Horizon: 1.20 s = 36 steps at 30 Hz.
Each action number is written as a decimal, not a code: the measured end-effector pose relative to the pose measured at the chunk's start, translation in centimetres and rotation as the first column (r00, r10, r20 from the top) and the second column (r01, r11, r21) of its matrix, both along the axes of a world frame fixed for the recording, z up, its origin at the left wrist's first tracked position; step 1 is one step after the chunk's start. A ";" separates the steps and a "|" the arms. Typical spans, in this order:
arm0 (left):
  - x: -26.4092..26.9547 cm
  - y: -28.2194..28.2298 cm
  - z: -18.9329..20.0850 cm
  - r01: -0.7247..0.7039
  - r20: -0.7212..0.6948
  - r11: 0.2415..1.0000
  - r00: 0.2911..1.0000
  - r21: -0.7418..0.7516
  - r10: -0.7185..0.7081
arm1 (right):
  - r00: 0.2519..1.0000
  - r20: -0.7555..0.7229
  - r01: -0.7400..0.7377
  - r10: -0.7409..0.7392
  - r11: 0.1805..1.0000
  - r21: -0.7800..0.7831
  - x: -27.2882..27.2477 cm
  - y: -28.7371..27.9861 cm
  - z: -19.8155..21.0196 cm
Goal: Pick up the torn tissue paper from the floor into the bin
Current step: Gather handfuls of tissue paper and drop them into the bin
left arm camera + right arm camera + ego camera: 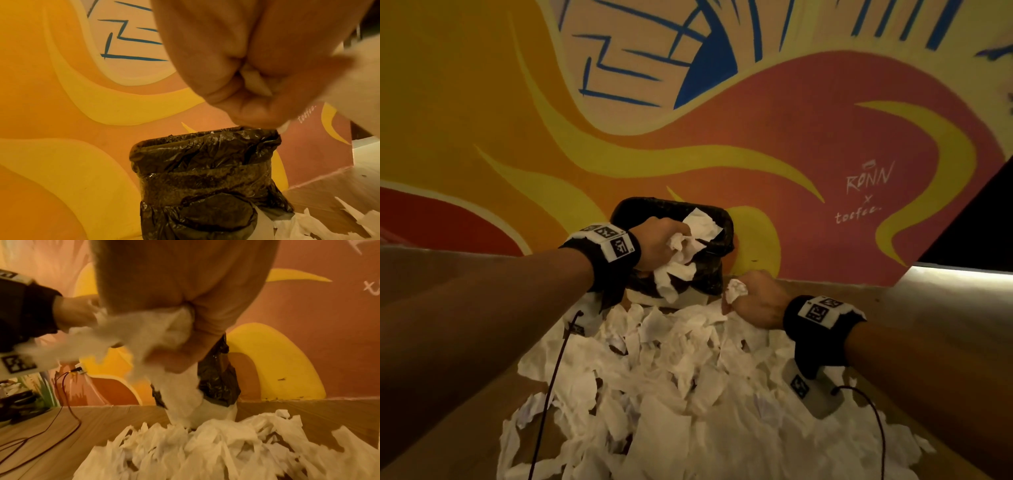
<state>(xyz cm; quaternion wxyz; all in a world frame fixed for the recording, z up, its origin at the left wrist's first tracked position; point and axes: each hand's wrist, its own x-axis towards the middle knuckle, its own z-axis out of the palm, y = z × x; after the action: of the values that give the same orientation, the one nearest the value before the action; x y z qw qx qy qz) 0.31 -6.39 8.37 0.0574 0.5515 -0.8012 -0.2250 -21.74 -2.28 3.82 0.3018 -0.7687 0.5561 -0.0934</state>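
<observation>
A painted mural wall [688, 137] in orange, yellow, red-pink and blue strokes fills the background, with white lettering on its pink part to the right of the bin. Below it runs a wood-grain floor [61, 421].

In front of the bin, a wide heap of torn tissue paper [671, 394] covers the floor, its far edge reaching the bin's base. Thin dark cables [551, 387] trail across the heap and the floor on the near side of the bin.

The bin [205, 170] stands on the floor against the wall, a pale container wrapped in a crumpled black plastic liner that folds over its rim. One white scrap [702, 222] lies over the rim at the bin's right side.

The left hand [657, 243] is above the bin's mouth, fingers curled tight around a bunch of tissue [678, 260] whose loose ends hang down the bin's front. The right hand [756, 298] is lower, just right of the bin and above the heap's far edge, fist closed on a wad of tissue [736, 289] that bulges out beside the thumb; in the right wrist view more strips hang from this fist toward the heap.

Each wrist carries a black band with white square-patterned markers [613, 241].
</observation>
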 end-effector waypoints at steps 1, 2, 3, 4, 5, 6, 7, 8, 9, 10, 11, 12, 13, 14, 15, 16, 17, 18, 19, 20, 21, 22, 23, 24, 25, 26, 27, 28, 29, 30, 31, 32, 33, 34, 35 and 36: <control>0.1 -0.1 -0.2 -0.019 -0.005 0.999 1.000 -0.027 0.019 | 0.999 0.030 0.022 -0.021 0.999 -0.039 0.2 -0.3 0.3; 0.2 -0.2 -0.3 -0.041 -0.017 0.998 0.999 -0.050 0.040 | 0.997 0.066 0.046 -0.041 0.996 -0.071 0.3 -0.6 0.8; 0.3 -0.4 -0.4 -0.068 -0.036 0.995 0.997 -0.075 0.065 | 0.993 0.111 0.062 -0.050 0.993 -0.105 0.5 -1.1 1.2; 0.5 -0.5 -0.4 -0.095 -0.063 0.989 0.994 -0.116 0.088 | 0.986 0.157 0.078 -0.054 0.985 -0.151 0.8 -1.3 1.7; 0.7 -0.6 -0.2 -0.131 -0.102 0.980 0.988 -0.147 0.117 | 0.978 0.204 0.093 -0.053 0.977 -0.191 1.0 -1.8 2.3; 1.0 -0.8 -0.2 -0.178 -0.163 0.972 0.975 -0.156 0.152 | 0.967 0.252 0.094 -0.038 0.972 -0.214 1.2 -2.0 2.6; 1.3 -1.2 -0.1 -0.233 -0.237 0.962 0.951 -0.139 0.196 | 0.953 0.302 0.092 -0.024 0.973 -0.213 1.4 -2.3 2.8; 1.7 -1.8 0.0 -0.287 -0.300 0.952 0.922 -0.110 0.244 | 0.937 0.349 0.090 -0.016 0.976 -0.197 1.5 -2.6 2.8; 2.0 -2.4 0.0 -0.337 -0.346 0.938 0.892 -0.079 0.291 | 0.924 0.382 0.100 -0.021 0.977 -0.190 1.6 -3.0 2.6; 2.3 -3.1 0.0 -0.375 -0.380 0.925 0.866 -0.065 0.324 | 0.917 0.397 0.124 -0.036 0.972 -0.199 1.5 -3.4 2.4; 2.5 -3.7 -0.2 -0.401 -0.410 0.914 0.845 -0.065 0.342 | 0.915 0.398 0.158 -0.061 0.964 -0.216 1.4 -3.8 2.2; 2.7 -4.3 -0.3 -0.422 -0.435 0.904 0.828 -0.066 0.355 | 0.913 0.398 0.196 -0.088 0.951 -0.239 1.4 -4.3 2.1; 2.9 -4.7 -0.5 -0.443 -0.447 0.895 0.812 -0.050 0.376 | 0.914 0.388 0.233 -0.121 0.938 -0.257 1.3 -4.7 2.0; 3.1 -5.1 -0.8 -0.456 -0.445 0.889 0.804 -0.035 0.395 | 0.914 0.381 0.260 -0.141 0.923 -0.283 1.2 -5.2 1.8; 3.3 -5.4 -1.3 -0.458 -0.426 0.888 0.810 -0.029 0.404 | 0.918 0.361 0.283 -0.161 0.906 -0.315 1.0 -5.6 1.5; 3.5 -5.5 -1.7 -0.449 -0.386 0.893 0.830 -0.034 0.402 | 0.924 0.339 0.297 -0.176 0.888 -0.352 0.8 -5.9 1.0; 3.7 -5.6 -2.2 -0.432 -0.334 0.901 0.855 -0.039 0.396 | 0.927 0.323 0.310 -0.190 0.873 -0.378 0.7 -6.0 0.7; 3.8 -5.5 -2.5 -0.411 -0.276 0.910 0.881 -0.046 0.384 | 0.926 0.322 0.320 -0.198 0.865 -0.387 0.5 -6.2 0.2; 3.8 -5.4 -2.8 -0.389 -0.224 0.920 0.901 -0.046 0.370 | 0.923 0.326 0.329 -0.207 0.863 -0.384 0.3 -6.3 -0.3; 3.7 -5.3 -3.0 -0.368 -0.188 0.928 0.917 -0.050 0.353 | 0.920 0.329 0.338 -0.214 0.858 -0.386 0.2 -6.3 -0.6; 3.7 -5.2 -3.1 -0.351 -0.163 0.933 0.928 -0.075 0.336 | 0.919 0.326 0.346 -0.222 0.851 -0.395 0.2 -6.2 -0.6; 3.6 -5.1 -3.0 -0.342 -0.147 0.932 0.935 -0.120 0.324 | 0.921 0.322 0.344 -0.218 0.845 -0.410 0.2 -6.2 -0.6; 3.5 -5.0 -3.0 -0.341 -0.138 0.925 0.937 -0.171 0.320 | 0.925 0.318 0.335 -0.208 0.841 -0.425 0.2 -6.3 -0.4; 3.5 -5.0 -2.8 -0.352 -0.146 0.912 0.934 -0.209 0.327 | 0.930 0.315 0.322 -0.191 0.839 -0.439 0.3 -6.5 -0.1; 3.4 -5.0 -2.6 -0.375 -0.164 0.899 0.924 -0.227 0.344 | 0.935 0.311 0.302 -0.168 0.838 -0.455 0.4 -6.7 0.4; 3.3 -5.0 -2.5 -0.396 -0.180 0.886 0.915 -0.240 0.360 | 0.939 0.312 0.287 -0.148 0.837 -0.466 0.8 -7.0 0.9; 3.2 -5.1 -2.5 -0.406 -0.178 0.879 0.912 -0.251 0.371 | 0.940 0.316 0.274 -0.129 0.837 -0.473 1.3 -7.2 1.3; 3.1 -5.2 -2.5 -0.403 -0.149 0.878 0.915 -0.258 0.376 | 0.939 0.324 0.269 -0.115 0.833 -0.484 1.8 -7.6 1.6; 3.1 -5.5 -2.6 -0.390 -0.102 0.885 0.921 -0.255 0.376 | 0.936 0.334 0.276 -0.113 0.824 -0.495 2.4 -7.8 1.7; 3.1 -5.7 -2.6 -0.372 -0.054 0.896 0.927 -0.241 0.370 | 0.931 0.341 0.296 -0.129 0.813 -0.501 3.1 -8.0 1.7; 3.1 -5.7 -2.6 -0.355 -0.009 0.910 0.932 -0.214 0.361 | 0.925 0.348 0.323 -0.155 0.805 -0.498 3.7 -8.3 1.6; 3.1 -5.6 -2.6 -0.338 0.028 0.923 0.937 -0.185 0.349 | 0.918 0.352 0.346 -0.183 0.802 -0.487 4.3 -8.5 1.3; 3.2 -5.6 -2.7 -0.329 0.052 0.931 0.939 -0.156 0.340 | 0.921 0.340 0.347 -0.190 0.796 -0.496 4.9 -8.7 1.0; 3.3 -5.4 -2.7 -0.325 0.057 0.936 0.941 -0.134 0.335 | 0.934 0.309 0.321 -0.179 0.801 -0.506 5.5 -9.0 0.5; 3.4 -5.3 -2.8 -0.319 0.050 0.939 0.944 -0.128 0.327 | 0.948 0.273 0.284 -0.161 0.812 -0.509 6.0 -9.5 -0.1; 3.6 -5.2 -2.9 -0.310 0.038 0.941 0.947 -0.136 0.318 | 0.960 0.238 0.251 -0.147 0.826 -0.504 6.4 -10.0 -0.6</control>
<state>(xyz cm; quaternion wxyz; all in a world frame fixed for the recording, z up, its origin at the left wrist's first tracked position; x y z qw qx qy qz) 3.91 -11.62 5.43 0.1041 0.6739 -0.7171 -0.1445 -15.36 -12.27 3.24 0.1181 -0.7470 0.5548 -0.3466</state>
